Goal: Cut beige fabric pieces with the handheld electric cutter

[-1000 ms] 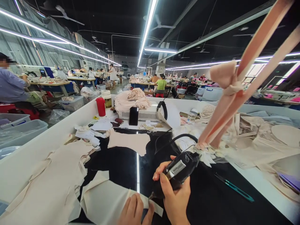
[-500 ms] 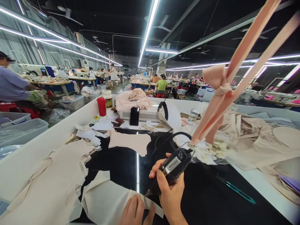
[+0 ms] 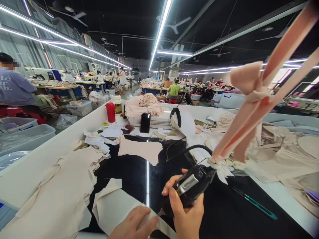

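Observation:
My right hand (image 3: 186,209) is wrapped round a black corded handheld power tool (image 3: 193,186) with a silver switch plate. The tool tilts down to the left, its narrow metal tip (image 3: 160,212) close to the edge of a pale beige fabric piece (image 3: 117,207). My left hand (image 3: 136,222) lies on this piece with its fingers stretched out, just left of the tip. One corner of the fabric is folded over. Pink fabric straps (image 3: 239,122), knotted midway, run from the tool's rear end up to the right.
A stack of beige fabric pieces (image 3: 57,192) lies left, and another cut piece (image 3: 139,149) further back. Green thread snips (image 3: 256,202) lie right on the black surface (image 3: 224,212). A phone (image 3: 145,122), red cup (image 3: 110,112) and fabric heaps (image 3: 286,149) stand around. A person sits far left.
My left hand has slid left and lies flatter on the fabric. The tool and right hand appear slightly further right and lower, while the whole view has shifted a little.

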{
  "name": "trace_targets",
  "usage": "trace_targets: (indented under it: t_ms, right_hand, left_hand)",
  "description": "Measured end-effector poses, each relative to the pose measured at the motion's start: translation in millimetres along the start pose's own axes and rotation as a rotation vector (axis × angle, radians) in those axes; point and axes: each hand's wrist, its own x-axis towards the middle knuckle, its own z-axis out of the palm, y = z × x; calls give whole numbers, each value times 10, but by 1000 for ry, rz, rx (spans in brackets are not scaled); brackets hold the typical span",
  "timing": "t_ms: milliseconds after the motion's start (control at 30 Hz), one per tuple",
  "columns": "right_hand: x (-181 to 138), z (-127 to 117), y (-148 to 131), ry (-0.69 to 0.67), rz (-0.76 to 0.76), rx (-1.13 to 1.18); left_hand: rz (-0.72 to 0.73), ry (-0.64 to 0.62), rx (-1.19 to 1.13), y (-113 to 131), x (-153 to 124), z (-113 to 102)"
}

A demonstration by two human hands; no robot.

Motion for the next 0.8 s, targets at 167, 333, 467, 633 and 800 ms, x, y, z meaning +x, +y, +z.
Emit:
trace_targets:
  t_ms: [167, 333, 467, 633, 800]
  right_hand:
    - [-74, 5, -28, 25, -4, 6]
    - [-107, 0, -39, 40, 9, 12]
    - [-111, -9, -44, 42, 2, 11]
    - [-108, -21, -46, 31, -21, 0]
    - [-103, -35, -47, 21, -31, 3]
  left_hand:
    - [-49, -10, 12, -39, -55, -64]
    - [-22, 31, 141, 6, -198, 113]
    - [-53, 18, 222, 85, -317, 182]
    - [-140, 76, 250, 245, -388, 305]
    - [-168, 127, 265, 301, -431, 377]
